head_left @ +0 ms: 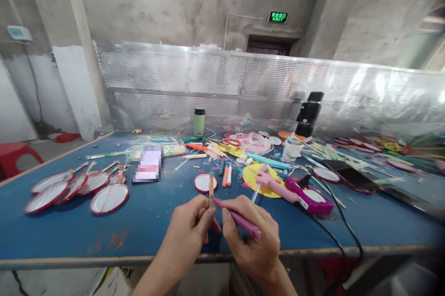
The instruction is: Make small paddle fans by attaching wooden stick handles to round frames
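Note:
A thin wooden stick (211,187), partly coloured orange and grey, stands upright in the closed fingers of my left hand (191,226). My right hand (252,233) grips a purple marker (243,223), its tip at the stick's side, touching or very close. Behind the stick is a small white disc with a red rim (200,184); I cannot tell whether the two are joined. Just beyond my hands lie a dark marker (221,168), an orange marker (225,175) and a pinkish-white marker (229,176).
Several red-rimmed discs with sticks (109,198) lie at the left, near a phone (149,165). On the right, a pink glue gun (274,185) rests partly on a yellow disc (248,178), beside a purple device (314,198) with black cables. A green bottle (199,123) stands farther back.

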Demonstrator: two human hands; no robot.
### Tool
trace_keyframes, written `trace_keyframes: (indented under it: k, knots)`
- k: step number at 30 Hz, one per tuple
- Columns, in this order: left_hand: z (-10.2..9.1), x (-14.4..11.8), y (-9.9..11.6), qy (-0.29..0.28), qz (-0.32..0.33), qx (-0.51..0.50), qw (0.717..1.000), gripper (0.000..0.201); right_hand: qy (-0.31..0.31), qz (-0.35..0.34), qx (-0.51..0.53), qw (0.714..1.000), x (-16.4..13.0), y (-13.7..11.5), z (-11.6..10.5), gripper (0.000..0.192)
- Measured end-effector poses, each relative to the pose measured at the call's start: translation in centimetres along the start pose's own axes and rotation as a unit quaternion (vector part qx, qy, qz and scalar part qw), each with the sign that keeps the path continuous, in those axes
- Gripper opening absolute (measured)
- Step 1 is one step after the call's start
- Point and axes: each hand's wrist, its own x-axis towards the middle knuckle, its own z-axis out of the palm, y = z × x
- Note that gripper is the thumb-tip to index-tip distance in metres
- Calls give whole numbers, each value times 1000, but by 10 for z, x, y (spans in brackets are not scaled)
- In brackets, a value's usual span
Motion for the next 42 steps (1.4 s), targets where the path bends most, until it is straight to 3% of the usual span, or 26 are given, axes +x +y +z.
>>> trace_keyframes:
  k: [28,42]
  knots:
    - [0,-1,0,-4,0,3,1000,33,13,3,-5,1000,-1,0,1,15]
    - [0,-1,3,1,4,10,1000,34,-16,1,4,1000,-1,0,1,17]
